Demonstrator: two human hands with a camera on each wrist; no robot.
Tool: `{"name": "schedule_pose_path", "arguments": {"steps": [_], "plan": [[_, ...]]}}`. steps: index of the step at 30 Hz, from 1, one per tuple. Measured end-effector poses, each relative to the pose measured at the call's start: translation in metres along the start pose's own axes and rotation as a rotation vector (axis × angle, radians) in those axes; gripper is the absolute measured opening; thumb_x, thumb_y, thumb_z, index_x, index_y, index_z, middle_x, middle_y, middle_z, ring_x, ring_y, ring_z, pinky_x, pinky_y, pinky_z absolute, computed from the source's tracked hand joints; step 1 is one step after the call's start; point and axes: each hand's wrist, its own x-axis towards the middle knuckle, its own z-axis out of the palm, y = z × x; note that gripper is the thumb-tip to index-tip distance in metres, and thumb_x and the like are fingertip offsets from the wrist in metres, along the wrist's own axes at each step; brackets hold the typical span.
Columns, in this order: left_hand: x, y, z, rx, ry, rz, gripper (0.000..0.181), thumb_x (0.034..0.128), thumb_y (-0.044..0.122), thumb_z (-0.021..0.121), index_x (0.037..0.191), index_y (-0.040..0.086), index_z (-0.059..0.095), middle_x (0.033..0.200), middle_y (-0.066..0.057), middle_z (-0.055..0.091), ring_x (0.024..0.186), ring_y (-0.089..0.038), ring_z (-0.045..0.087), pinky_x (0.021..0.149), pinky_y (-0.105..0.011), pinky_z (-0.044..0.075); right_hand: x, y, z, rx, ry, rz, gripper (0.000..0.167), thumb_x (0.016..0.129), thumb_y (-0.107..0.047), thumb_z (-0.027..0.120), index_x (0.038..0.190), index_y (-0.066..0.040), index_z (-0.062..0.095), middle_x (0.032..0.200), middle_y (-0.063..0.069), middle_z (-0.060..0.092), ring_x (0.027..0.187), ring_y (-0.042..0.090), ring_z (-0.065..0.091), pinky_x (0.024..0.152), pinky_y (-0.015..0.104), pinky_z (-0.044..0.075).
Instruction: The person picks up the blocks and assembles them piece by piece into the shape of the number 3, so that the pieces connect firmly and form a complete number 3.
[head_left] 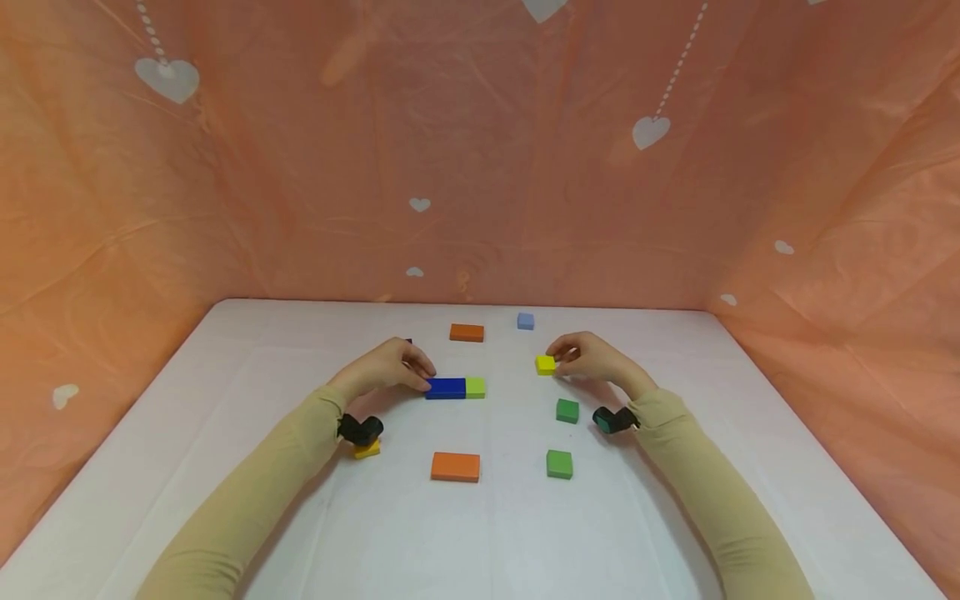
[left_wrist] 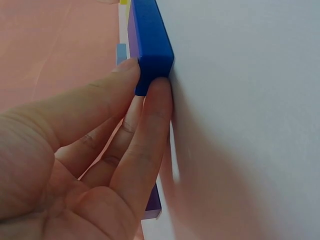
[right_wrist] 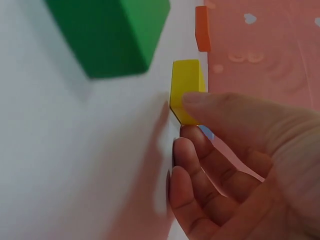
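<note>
Person's left hand pinches one blue block, right hand one yellow block.

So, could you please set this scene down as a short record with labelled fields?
Surface: white table
Left hand: pinches the left end of the blue block
Right hand: pinches the bright yellow block
At blue block's right end: lime block
Orange: far orange block, near orange block
Green: far green block, near green block
Far side: light blue block
Partly hidden by left wrist: darker yellow block
</note>
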Motion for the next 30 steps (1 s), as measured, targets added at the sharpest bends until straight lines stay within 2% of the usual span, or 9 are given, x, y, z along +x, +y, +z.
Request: {"name": "schedule_pose_path", "arguments": {"steps": [16, 22, 30], "plan": [[0.003, 0.0, 0.0, 0.001, -0.002, 0.005, 0.022, 0.0813, 0.005, 0.075, 0.102, 0.001, 0.07, 0.091, -0.006, 0.066, 0.083, -0.02, 0.059, 0.085, -0.034, 0.048, 0.019, -0.02, 0.011, -0.041, -0.068, -0.055, 0.031, 0.082, -0.005, 0.074, 0.111, 0.002, 0.065, 0.107, 0.012, 0.065, 0.093, 0.023, 0.058, 0.083, 0.031, 0.049], [0.001, 0.0, 0.0, 0.011, 0.005, -0.008, 0.023, 0.0814, 0.005, 0.075, 0.103, 0.001, 0.07, 0.091, -0.006, 0.066, 0.084, -0.02, 0.059, 0.086, -0.034, 0.048, 0.025, -0.031, 0.018, -0.03, -0.092, -0.024, 0.03, 0.083, -0.005, 0.073, 0.112, -0.003, 0.066, 0.108, 0.008, 0.064, 0.096, 0.024, 0.058, 0.085, 0.032, 0.05], [0.002, 0.0, 0.0, 0.003, -0.001, -0.001, 0.024, 0.0815, 0.005, 0.075, 0.104, 0.001, 0.069, 0.092, -0.007, 0.065, 0.085, -0.021, 0.058, 0.087, -0.035, 0.048, 0.035, -0.04, 0.024, -0.042, -0.106, -0.049, 0.03, 0.082, -0.004, 0.074, 0.111, -0.003, 0.066, 0.103, 0.008, 0.064, 0.096, 0.023, 0.058, 0.085, 0.031, 0.05]]}}
